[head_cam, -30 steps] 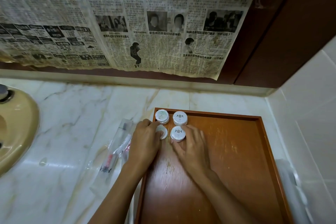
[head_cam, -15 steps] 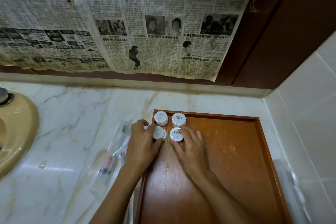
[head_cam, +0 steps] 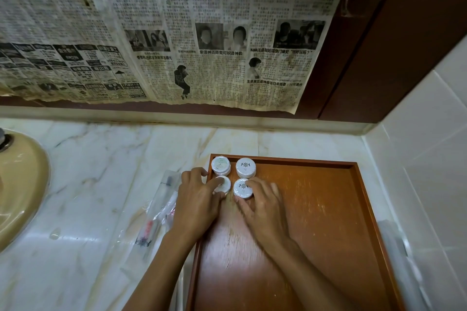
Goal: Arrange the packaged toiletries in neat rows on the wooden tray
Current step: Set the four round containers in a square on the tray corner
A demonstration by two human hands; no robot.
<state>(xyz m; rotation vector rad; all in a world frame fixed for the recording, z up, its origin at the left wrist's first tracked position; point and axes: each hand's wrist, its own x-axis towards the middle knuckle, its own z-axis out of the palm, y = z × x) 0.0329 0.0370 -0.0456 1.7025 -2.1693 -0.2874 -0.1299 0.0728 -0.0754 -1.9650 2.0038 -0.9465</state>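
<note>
Here, largest to smallest:

Tabletop (head_cam: pixel 106 164): pale marble, glossy; you should expect anything wrapped in film to slide easily on it.

Wooden tray (head_cam: pixel 316 209): a rigid flat bed with a low raised rim, lying on the tabletop in the right corner. Its far-left corner gives you two straight edges to square rows against.

Plastic sachets (head_cam: pixel 156 214): clear, limp packets on the marble just left of the tray, not yet on it. They look light and floppy, so you would do best to pinch them at a sealed edge or lift them flat from beneath.

Left hand (head_cam: pixel 199 199): your fingers curl over the near-left puck (head_cam: pixel 223 184), with the fingertips on its top and side; the grip is narrow and closed on that puck.

Right hand (head_cam: pixel 262 204): your fingertips pinch the rim of the near-right puck (head_cam: pixel 243 188); that grip is likewise small and holds it.

Far pucks: the far-left puck (head_cam: pixel 220 165) sits in the tray's corner and looks like two stacked, while the far-right puck (head_cam: pixel 246 167) stands just beside it.

Handling: all four are small round discs in white wrapping, probably light, stiff and a little slick. Take them by the side wall, thumb opposite fingers, or nudge them flat along the wood; a stack may topple if you push it high up.
</note>
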